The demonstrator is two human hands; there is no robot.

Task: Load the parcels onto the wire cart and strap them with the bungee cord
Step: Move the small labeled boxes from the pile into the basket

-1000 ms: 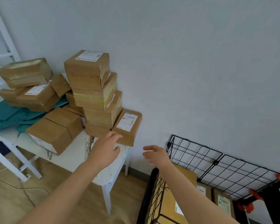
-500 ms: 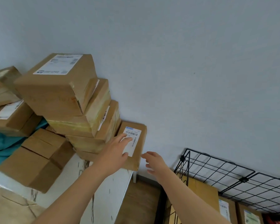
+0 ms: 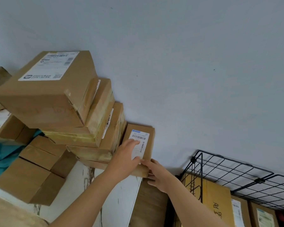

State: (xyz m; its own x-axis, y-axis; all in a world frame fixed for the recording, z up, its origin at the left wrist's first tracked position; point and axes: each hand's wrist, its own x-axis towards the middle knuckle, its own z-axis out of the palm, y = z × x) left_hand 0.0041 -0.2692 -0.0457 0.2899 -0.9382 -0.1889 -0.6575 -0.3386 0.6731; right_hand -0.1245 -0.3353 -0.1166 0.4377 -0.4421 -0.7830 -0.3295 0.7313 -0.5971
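White table point(image 3: 75, 185), wall side: L hand point(image 3: 123, 163) flat on small parcel point(image 3: 150, 141), R hand point(image 3: 159, 176) grips its corner.

A plain spare room serving as a parcel depot. Brown cardboard parcels point(image 3: 44, 99) with printed shipping labels are piled on a scuffed white table point(image 3: 115, 202) at the left. A black wire-grid cart point(image 3: 228, 171) at the right holds more boxes against a bare blue-grey wall point(image 3: 187, 63).

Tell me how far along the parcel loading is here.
Done: several boxes already sit in the wire cart. In hand: the left hand rests on the small labelled parcel at the edge of the table, and the right hand grips its near corner. Left: the stack and other parcels there, then strapping; no cord crosses the cart.
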